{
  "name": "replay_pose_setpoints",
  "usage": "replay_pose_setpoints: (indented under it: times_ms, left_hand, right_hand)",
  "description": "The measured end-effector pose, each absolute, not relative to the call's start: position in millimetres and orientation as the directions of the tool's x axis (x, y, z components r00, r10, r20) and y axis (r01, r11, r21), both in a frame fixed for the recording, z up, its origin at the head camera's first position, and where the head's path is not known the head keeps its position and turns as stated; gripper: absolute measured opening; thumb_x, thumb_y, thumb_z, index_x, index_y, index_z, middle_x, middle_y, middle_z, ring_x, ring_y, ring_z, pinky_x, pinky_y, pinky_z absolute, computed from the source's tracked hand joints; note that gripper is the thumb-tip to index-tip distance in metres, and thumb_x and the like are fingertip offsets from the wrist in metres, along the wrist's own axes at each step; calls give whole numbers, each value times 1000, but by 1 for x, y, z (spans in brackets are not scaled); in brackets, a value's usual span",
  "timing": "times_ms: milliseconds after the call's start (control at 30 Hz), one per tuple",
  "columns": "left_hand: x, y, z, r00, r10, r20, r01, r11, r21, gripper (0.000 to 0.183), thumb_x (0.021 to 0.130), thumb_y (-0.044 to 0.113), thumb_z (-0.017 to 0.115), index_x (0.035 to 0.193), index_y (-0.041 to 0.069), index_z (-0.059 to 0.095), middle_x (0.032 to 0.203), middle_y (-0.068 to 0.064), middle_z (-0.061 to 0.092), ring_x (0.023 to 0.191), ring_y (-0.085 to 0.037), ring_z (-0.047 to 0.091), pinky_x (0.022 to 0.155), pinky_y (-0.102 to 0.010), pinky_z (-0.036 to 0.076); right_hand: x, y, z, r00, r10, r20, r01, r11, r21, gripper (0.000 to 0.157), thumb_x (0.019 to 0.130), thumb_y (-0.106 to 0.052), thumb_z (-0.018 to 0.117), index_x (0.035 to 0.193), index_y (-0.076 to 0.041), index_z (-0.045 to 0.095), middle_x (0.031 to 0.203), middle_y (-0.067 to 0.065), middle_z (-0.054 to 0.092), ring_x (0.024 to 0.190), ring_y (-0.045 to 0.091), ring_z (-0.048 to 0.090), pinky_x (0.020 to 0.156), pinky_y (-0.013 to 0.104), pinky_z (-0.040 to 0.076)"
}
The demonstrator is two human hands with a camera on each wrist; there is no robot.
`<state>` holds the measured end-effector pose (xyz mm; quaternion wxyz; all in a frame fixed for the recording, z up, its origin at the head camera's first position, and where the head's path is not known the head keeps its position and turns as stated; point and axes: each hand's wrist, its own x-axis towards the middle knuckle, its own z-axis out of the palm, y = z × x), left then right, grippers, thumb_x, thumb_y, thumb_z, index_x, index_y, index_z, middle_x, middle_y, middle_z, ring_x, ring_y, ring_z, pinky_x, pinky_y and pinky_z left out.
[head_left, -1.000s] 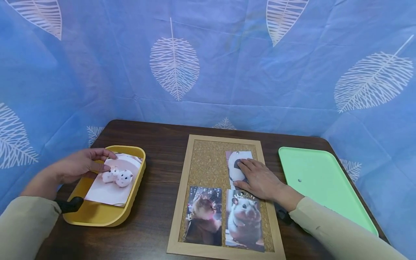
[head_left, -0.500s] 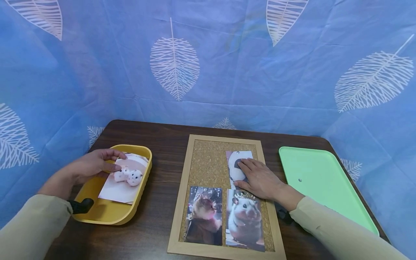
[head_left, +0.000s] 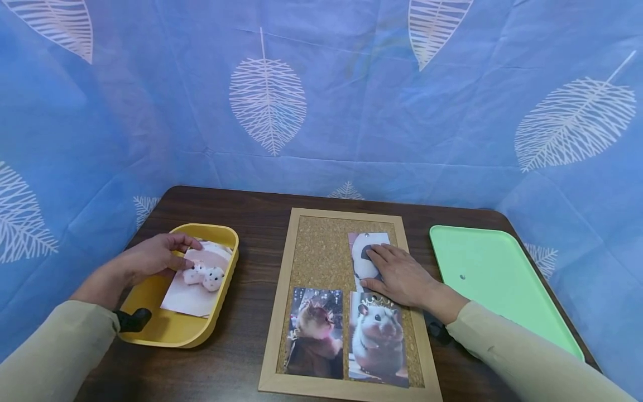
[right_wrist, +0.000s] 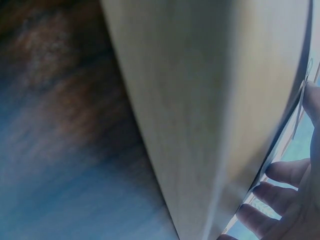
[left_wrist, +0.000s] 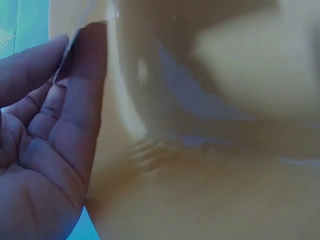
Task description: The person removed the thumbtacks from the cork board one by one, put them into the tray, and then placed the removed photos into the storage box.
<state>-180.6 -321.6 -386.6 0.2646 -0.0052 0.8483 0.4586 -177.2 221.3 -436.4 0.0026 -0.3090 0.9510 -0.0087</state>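
Observation:
In the head view, my left hand (head_left: 150,261) reaches into a yellow basket (head_left: 158,329) and pinches the left edge of a photo (head_left: 186,298) of two white spotted figures. The left wrist view shows thumb and finger meeting on the thin photo edge (left_wrist: 61,70). My right hand (head_left: 404,279) rests, fingers extended, on a photo (head_left: 360,265) of a white animal at the upper right of a cork board (head_left: 321,251). A small pin (head_left: 367,235) shows at that photo's top. The hand covers much of this photo.
Two more photos lie on the board's lower half: a cat (head_left: 315,335) and a crowned hamster (head_left: 379,340). A green tray (head_left: 502,296) at the right holds a small round thing (head_left: 462,277). Under everything is a dark wooden table (head_left: 251,257), with a blue leaf-patterned curtain (head_left: 331,84) behind.
The yellow basket has slid right across the table, together with my left hand and the photo it pinches. My right hand has kept its place on the board.

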Motion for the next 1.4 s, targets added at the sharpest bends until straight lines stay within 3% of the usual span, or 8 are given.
replay_pose_setpoints:
  times_ms: [167,467,633,867,1000,1133,1400]
  left_hand:
    - [-181,-318,-387,-859,233,-455,-219,637,739,41,96,3,74,134,-1,59,129,-20,53,105,-30,55,83,-35,58]
    - [-179,-310,-384,-863,188,-468,-162,775,610,33,97,6,70,126,-4,59,108,-16,58,87,-25,57,71,-35,54]
    - [-179,-306,-381,-859,114,-499,-180,845,503,35,97,9,71,127,-5,58,107,-19,61,85,-24,61,74,-34,61]
    - [-179,-300,-378,-854,54,-518,-206,879,431,37,96,8,63,130,-6,58,91,-15,58,80,-25,60,67,-33,58]
    - [-178,-292,-371,-865,38,-500,-200,888,413,38,98,13,65,130,-7,57,103,-19,62,87,-27,63,71,-35,61]
    - [-176,-278,-361,-895,89,-436,-106,909,404,41,99,18,63,131,-7,59,121,-25,68,89,-29,68,72,-40,61]
    - [-181,-233,-350,-951,142,-276,36,934,356,36,103,20,62,129,-4,65,121,-24,71,98,-32,69,84,-49,60]
  right_hand:
    - [-177,221,-437,-809,-588,1,-588,809,-18,75,108,-54,53,155,3,47,159,25,48,148,47,44,120,61,37]
    - [-177,221,-435,-813,-583,-5,-583,813,-12,76,107,-54,55,155,3,47,159,25,48,149,47,43,121,61,37]
    - [-177,221,-435,-812,-583,-5,-583,812,-20,76,107,-54,55,155,3,47,159,25,48,148,47,44,121,60,36]
    - [-176,221,-435,-814,-581,-2,-581,814,-21,76,107,-55,55,156,3,47,159,25,48,148,47,44,121,60,36]
    - [-176,221,-435,-815,-580,1,-579,814,-33,76,107,-55,55,156,2,47,159,25,48,148,47,44,121,60,37]
    - [-176,222,-434,-817,-577,10,-577,816,-37,76,106,-56,57,155,2,49,158,25,49,147,46,45,120,60,38]
    - [-177,222,-430,-831,-557,5,-557,830,-25,72,105,-56,57,152,-1,54,153,22,55,143,43,50,113,59,46]
